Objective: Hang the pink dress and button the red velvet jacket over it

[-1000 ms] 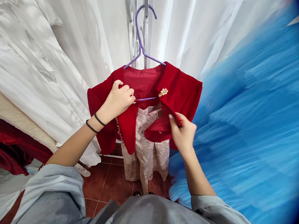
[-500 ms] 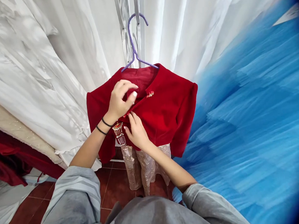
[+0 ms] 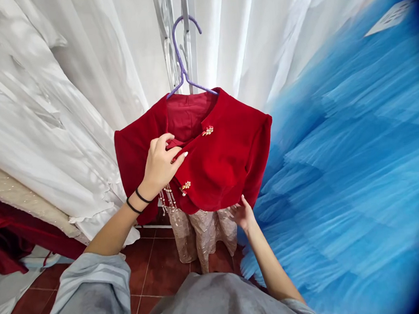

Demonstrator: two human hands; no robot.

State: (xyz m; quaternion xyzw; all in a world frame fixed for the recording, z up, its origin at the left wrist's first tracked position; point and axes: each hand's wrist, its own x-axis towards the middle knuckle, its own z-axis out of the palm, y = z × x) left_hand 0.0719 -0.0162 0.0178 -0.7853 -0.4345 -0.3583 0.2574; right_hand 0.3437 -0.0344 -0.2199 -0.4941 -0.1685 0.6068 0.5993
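Observation:
A red velvet jacket (image 3: 227, 160) hangs on a purple hanger (image 3: 181, 58), its front fastened with pearl-and-gold ornaments. My left hand (image 3: 160, 165), with two black bands at the wrist, is at the jacket's front edge. Its thumb and index finger are curved and apart, with a gap between them. Partly behind that wrist dangles a beaded tassel (image 3: 168, 198). At the lower hem near the sleeve is my right hand (image 3: 244, 216), fingers spread and partly in shadow. Below the jacket shows a shiny beige-pink skirt (image 3: 204, 234).
White drapery (image 3: 91, 55) and white gowns fill the left and back. A large blue tulle dress (image 3: 346, 166) takes up the right side. The hanger hooks on a white metal rack (image 3: 187, 43). Dark red garments (image 3: 28, 232) lie low at left above red floor tiles (image 3: 159, 261).
My right hand has left the jacket's front edge and moved right to the lower hem, uncovering a lower ornament. My left hand has shifted slightly down and left.

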